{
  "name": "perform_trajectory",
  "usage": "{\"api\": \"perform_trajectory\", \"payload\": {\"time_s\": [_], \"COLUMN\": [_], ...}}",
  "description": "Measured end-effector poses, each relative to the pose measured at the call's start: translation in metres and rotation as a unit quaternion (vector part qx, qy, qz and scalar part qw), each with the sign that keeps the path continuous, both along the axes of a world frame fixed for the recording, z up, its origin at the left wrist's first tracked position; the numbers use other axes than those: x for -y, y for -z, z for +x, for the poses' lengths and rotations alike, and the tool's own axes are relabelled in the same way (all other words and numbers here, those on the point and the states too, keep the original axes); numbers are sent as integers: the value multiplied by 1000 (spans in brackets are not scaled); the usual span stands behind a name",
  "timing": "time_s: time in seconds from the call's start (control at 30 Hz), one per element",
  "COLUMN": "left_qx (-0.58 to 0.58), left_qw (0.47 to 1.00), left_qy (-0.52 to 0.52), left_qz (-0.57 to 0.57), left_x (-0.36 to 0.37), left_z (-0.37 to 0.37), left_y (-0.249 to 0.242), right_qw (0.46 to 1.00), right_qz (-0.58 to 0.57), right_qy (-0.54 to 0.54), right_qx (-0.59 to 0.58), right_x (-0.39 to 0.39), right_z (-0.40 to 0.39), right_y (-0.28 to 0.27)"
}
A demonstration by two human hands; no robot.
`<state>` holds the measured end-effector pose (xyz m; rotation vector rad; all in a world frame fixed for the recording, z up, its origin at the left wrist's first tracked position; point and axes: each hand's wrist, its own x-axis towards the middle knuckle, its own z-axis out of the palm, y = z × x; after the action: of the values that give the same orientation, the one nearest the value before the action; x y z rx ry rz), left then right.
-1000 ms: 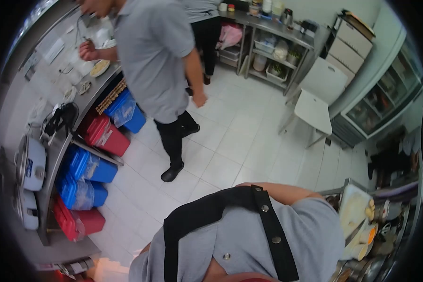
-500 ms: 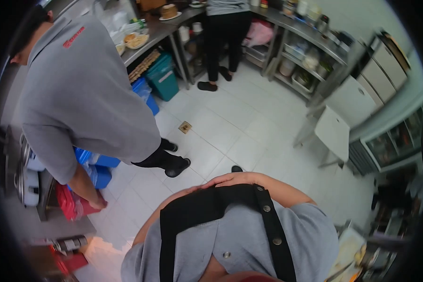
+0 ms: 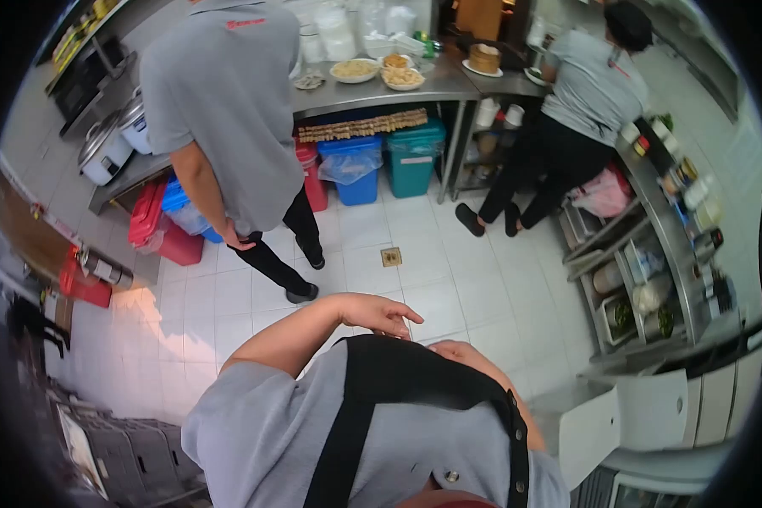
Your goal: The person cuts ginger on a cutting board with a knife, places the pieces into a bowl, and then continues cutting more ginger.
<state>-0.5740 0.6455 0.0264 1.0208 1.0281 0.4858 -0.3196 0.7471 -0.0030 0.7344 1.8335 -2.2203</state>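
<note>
In front of my black apron, my left hand is raised with its fingers stretched out and apart, holding nothing. My right hand rests low against the apron front, partly hidden by it. What shows of its fingers looks extended, with nothing in them. Neither hand touches anything beyond my own clothing. The tiled floor with a square drain lies past my hands.
A co-worker in grey stands ahead left beside red bins. Another co-worker bends over the steel counter, which bears plates of food. Shelves and a white chair are on the right.
My view has turned left, so the counter, bins and far co-worker show more fully. My left hand has lifted off the apron, away from my right hand.
</note>
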Motion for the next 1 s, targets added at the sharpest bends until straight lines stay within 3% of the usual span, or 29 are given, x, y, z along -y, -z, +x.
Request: {"api": "perform_trajectory", "payload": {"time_s": [0.13,0.23,0.33,0.43,0.6,0.7,0.87,0.97,1.0], "left_qx": [0,-59,-109,-137,-130,-153,-188,-152,-153], "left_qw": [995,993,988,986,983,978,976,984,979], "left_qy": [-103,-104,-106,-91,-121,-68,-1,-85,-119], "left_qz": [-2,17,26,-17,38,122,110,43,68], "left_x": [-38,-61,-95,-129,-200,-236,-261,-268,-267], "left_z": [1,7,0,-18,-62,-95,-149,-175,-182], "left_y": [7,17,31,30,46,63,43,46,53], "right_qw": [998,981,991,983,954,933,903,904,905], "right_qz": [47,188,73,111,220,275,338,323,319], "right_qy": [13,-12,109,148,196,222,235,232,224], "right_qx": [40,35,-17,-3,-51,-69,-122,-158,-172], "right_x": [-26,-49,-71,-100,-178,-223,-290,-311,-318], "right_z": [-3,-11,-23,-35,-66,-102,-179,-224,-238], "right_y": [-10,-3,-1,-3,2,-17,-42,-47,-44]}}
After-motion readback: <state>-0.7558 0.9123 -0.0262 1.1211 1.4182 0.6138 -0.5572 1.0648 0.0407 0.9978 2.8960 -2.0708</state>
